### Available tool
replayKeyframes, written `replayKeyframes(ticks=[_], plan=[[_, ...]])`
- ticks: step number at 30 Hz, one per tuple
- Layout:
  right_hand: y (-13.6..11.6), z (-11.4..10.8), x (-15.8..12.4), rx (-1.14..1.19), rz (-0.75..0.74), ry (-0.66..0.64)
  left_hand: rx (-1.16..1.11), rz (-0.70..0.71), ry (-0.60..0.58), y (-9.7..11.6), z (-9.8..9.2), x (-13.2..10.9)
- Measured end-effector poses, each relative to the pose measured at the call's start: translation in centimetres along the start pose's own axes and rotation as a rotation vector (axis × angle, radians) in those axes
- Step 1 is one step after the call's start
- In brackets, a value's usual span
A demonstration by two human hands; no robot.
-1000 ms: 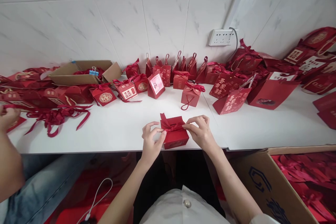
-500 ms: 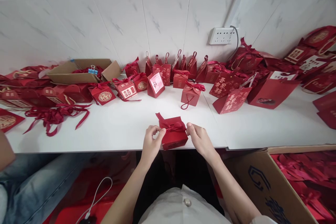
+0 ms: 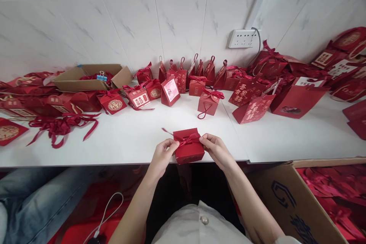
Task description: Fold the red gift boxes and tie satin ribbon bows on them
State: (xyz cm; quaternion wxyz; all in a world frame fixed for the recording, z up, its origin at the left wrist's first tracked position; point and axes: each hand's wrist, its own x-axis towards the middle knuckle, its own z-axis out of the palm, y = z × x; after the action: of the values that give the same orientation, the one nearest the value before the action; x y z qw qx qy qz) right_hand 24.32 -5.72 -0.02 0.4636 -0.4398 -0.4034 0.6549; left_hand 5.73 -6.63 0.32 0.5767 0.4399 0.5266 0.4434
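A small red box [image 3: 189,153] sits at the front edge of the white table, with a red ribbon [image 3: 190,139] tied in a bow across its top. At the box's left side, my left hand [image 3: 166,152] pinches the bow's left part between thumb and index finger. My right hand [image 3: 214,146] pinches the right part of the bow at the box's upper right. One ribbon tail sticks out past the box's upper left corner.
Many red gift boxes [image 3: 208,103] line the back of the white table [image 3: 137,133]. Loose ribbons [image 3: 61,127] lie at the left, before an open cardboard tray [image 3: 68,83]. A large carton [image 3: 277,190] of red boxes stands at the lower right. A person's jeans [image 3: 42,202] show lower left.
My right hand has shifted slightly left onto the bow. My left hand has moved a little down and left, and the ribbon tail at upper left now lies lower and farther left.
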Motion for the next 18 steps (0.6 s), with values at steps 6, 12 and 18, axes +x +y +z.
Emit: replayKeyframes(ticks=[6, 12, 18], plan=[[0.5, 0.1, 0.2, 0.199, 0.009, 0.013, -0.045, -0.018, -0.012, -0.4, -0.3, 0.1], [1.3, 0.0, 0.5, 0.229, 0.01, 0.031, 0.007, 0.007, 0.005, -1.1, -0.8, 0.3], [-0.5, -1.2, 0.5, -0.379, -0.22, 0.184, 0.253, 0.069, 0.064, -0.1, -0.2, -0.1]])
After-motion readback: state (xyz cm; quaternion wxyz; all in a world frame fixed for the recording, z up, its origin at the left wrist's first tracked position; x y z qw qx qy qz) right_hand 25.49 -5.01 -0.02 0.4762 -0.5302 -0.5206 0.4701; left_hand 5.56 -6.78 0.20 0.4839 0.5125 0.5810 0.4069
